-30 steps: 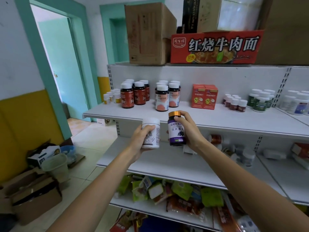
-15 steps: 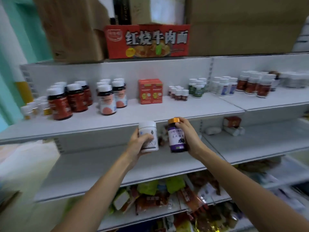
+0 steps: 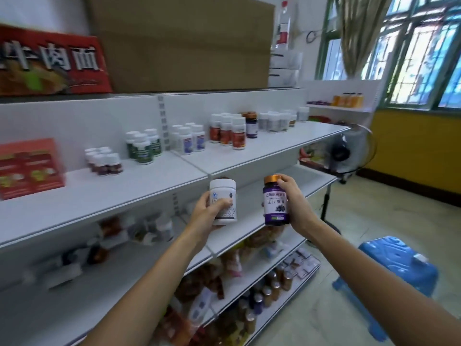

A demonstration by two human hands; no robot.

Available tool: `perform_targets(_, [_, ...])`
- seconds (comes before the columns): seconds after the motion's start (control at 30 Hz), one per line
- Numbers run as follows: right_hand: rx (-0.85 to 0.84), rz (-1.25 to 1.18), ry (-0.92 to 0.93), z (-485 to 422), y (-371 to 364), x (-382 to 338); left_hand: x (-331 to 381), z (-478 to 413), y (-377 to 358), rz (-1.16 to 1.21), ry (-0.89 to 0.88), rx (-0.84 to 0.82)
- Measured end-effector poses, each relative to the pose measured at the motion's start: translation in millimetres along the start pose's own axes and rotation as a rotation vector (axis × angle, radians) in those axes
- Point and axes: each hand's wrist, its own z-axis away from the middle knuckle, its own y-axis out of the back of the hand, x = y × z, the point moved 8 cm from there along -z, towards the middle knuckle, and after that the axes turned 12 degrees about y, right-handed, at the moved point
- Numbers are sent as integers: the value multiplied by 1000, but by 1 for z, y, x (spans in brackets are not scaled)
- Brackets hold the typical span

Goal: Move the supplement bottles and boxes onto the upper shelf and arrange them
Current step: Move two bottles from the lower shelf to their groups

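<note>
My left hand [image 3: 205,216] grips a white supplement bottle [image 3: 223,196] upright in front of the shelf unit. My right hand [image 3: 295,203] grips a purple bottle with a gold cap [image 3: 275,203] beside it, a little to the right. Both bottles hang just below the front edge of the upper white shelf [image 3: 139,188]. On that shelf stand groups of bottles: small dark ones [image 3: 104,161], green-labelled ones [image 3: 143,146], white ones [image 3: 189,138], red-labelled ones [image 3: 228,131]. Red boxes [image 3: 30,168] stand at its left.
The shelf below [image 3: 112,278] holds several blurred bottles and boxes. Lower shelves carry snack packets [image 3: 207,285] and small bottles. Cardboard boxes [image 3: 182,43] sit on top of the unit. A fan [image 3: 341,151] and a blue plastic stool [image 3: 396,268] stand on the tiled floor at right.
The view has swung right along the shelves, showing the window, fan and stool. Both hands still hold their bottles side by side at the same height.
</note>
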Motion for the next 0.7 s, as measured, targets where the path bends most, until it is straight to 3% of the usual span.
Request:
perform_targets(0.17, [39, -97, -24, -34, 75, -9, 2, -46, -86, 5, -33, -50])
perform_targets(0.37, [42, 44, 50, -75, 148, -20, 7, -94, -157, 15, -40, -58])
perform_targets(0.5, [58, 200, 98, -101, 179, -18, 18, -129, -185, -2, -40, -89])
perform_targets(0.7, [22, 194, 143, -178, 184, -6, 55, -206, -190, -83, -151, -11])
